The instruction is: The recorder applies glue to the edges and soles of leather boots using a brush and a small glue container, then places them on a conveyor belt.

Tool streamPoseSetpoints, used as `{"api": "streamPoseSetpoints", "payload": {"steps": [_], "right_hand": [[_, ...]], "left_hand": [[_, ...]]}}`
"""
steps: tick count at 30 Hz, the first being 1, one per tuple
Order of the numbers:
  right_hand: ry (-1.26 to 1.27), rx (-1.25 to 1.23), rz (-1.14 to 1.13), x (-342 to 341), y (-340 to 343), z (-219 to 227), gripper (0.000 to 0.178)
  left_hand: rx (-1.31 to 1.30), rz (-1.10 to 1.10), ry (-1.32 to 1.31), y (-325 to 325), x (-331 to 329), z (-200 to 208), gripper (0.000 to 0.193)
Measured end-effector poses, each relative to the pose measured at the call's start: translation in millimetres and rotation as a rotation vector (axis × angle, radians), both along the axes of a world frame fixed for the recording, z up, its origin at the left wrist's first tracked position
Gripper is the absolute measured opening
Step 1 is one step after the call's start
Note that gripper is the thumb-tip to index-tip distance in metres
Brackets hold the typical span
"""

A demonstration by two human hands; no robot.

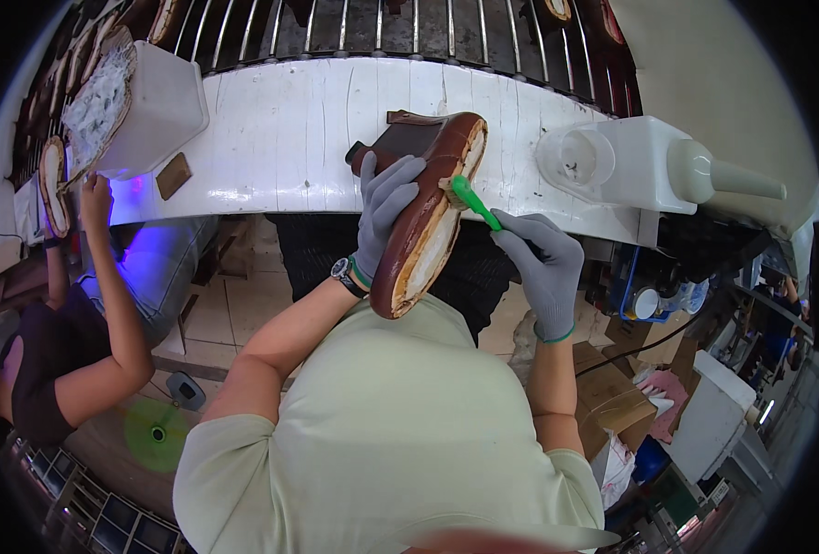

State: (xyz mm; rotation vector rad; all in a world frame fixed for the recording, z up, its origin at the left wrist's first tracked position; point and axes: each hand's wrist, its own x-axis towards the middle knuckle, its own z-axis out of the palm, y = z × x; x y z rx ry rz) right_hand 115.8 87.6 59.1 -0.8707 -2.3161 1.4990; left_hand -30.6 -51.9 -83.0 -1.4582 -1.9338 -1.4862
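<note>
- The left hand point(386, 208), in a grey glove, is closed around the upper of a brown shoe point(428, 208), fingers wrapped over its side, holding it up in front of the chest with the pale underside turned toward the person's right
- The shoe's long axis runs on a slant: heel end up and away, over the edge of the white tabletop point(280, 138), toe end down and toward the body
- The right hand point(546, 263), also grey-gloved, is closed on the handle of a green brush point(472, 198); the brush head touches the rim of the shoe's underside near the heel half
- The brush lies just right of the shoe, so the right hand works from the open underside while the left steadies from the other side
- On the tabletop to the right stands a white container point(626, 162) with a round opening, well apart from the shoe
- At the far left another person's hand point(96, 198) reaches up by a white box point(156, 106) beside soles on a rack
</note>
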Motion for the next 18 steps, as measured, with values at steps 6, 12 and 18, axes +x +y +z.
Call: {"api": "streamPoseSetpoints", "payload": {"steps": [6, 12, 18], "right_hand": [[0.136, 0.167, 0.408, 10.2, -11.0, 10.8, 0.032], [0.029, -0.046, 0.096, 8.1, 0.4, 1.4, 0.026], [-0.048, -0.268, 0.161, 19.9, -11.7, 7.1, 0.026]], "left_hand": [[0.106, 0.031, 0.009, 4.9, 0.5, 4.8, 0.086], [0.116, 0.01, -0.022, 8.0, -0.4, 7.8, 0.086], [0.021, 0.024, -0.138, 8.0, -0.1, 20.9, 0.07]]}}
